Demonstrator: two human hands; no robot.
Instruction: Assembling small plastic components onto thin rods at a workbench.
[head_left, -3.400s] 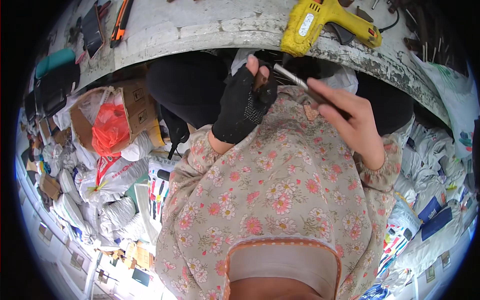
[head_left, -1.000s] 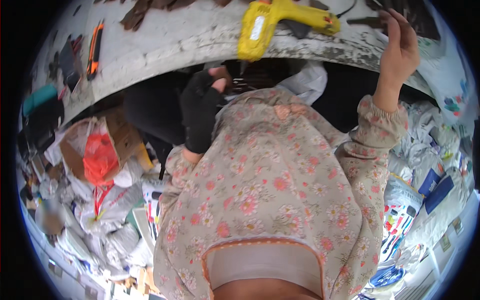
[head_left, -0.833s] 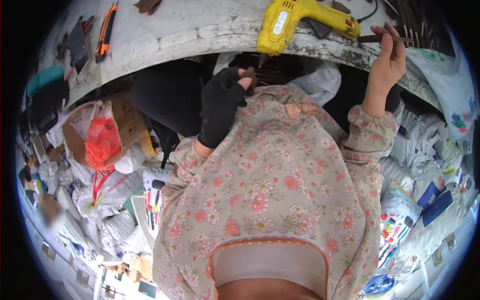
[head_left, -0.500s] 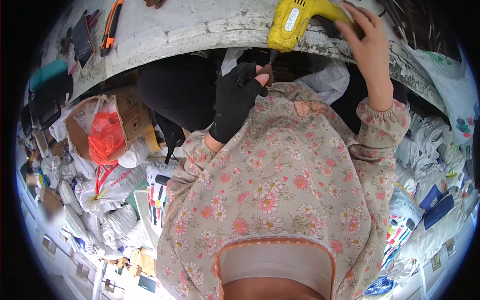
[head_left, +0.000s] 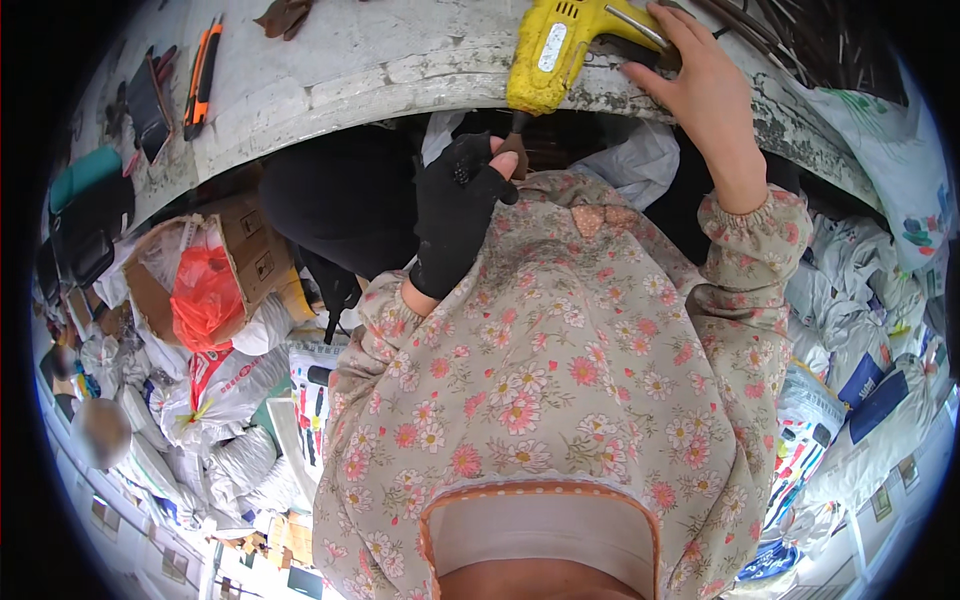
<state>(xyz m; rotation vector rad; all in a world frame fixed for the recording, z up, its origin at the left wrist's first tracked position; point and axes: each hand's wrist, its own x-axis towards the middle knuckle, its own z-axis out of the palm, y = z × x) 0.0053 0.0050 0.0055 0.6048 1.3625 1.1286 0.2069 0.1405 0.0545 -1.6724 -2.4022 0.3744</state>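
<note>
My left hand [head_left: 458,215], in a black fingerless glove, pinches a small brown leather-like piece [head_left: 514,150] between thumb and finger, over my lap. Just above that piece is the nozzle of a yellow hot glue gun [head_left: 543,60], pointing down past the table edge; whether the tip touches the piece I cannot tell. Bare and ungloved, my right hand [head_left: 705,95] curls round the gun's handle end from the right, thumb below and fingers above. A thin greyish rod [head_left: 637,27] lies along the handle by my fingertips.
On the pale worn table [head_left: 380,70] lie an orange-and-black cutter knife [head_left: 203,78], brown scraps [head_left: 284,16] and a dark pouch [head_left: 148,118]. Dark thin sticks [head_left: 830,45] are heaped at far right. A cardboard box [head_left: 245,250] with a red bag stands left; stuffed bags [head_left: 850,300] sit right.
The whole view has shifted slightly. The glue gun has moved a little left and up with the brown piece still under its nozzle. My right hand's fingers have closed further round the handle end.
</note>
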